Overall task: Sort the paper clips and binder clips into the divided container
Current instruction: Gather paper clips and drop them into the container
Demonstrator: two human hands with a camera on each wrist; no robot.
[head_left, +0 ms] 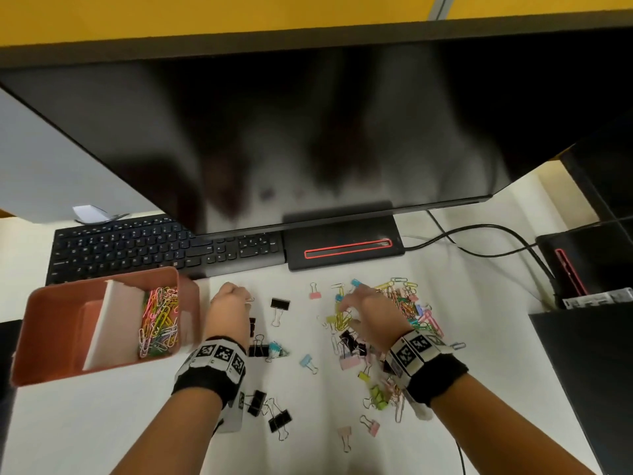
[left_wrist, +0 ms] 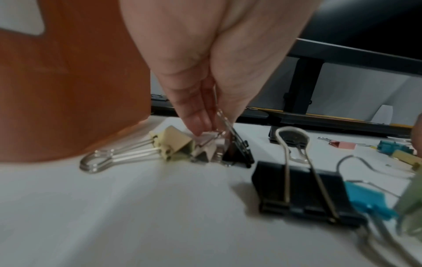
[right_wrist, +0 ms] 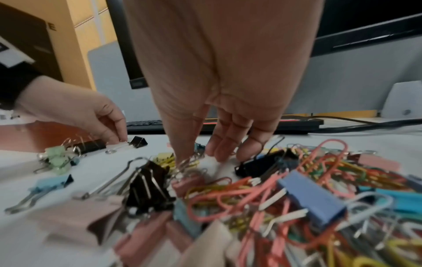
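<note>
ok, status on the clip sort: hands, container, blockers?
Left hand pinching a binder clip's wire handle beside the container. Right hand open over the mixed pile. Paper clips in one compartment only. No blockers seen.

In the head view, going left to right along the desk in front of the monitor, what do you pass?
Divided container with paper clips in its right compartment → left hand → black binder clip → pink binder clip → right hand → mixed clip pile.
</note>
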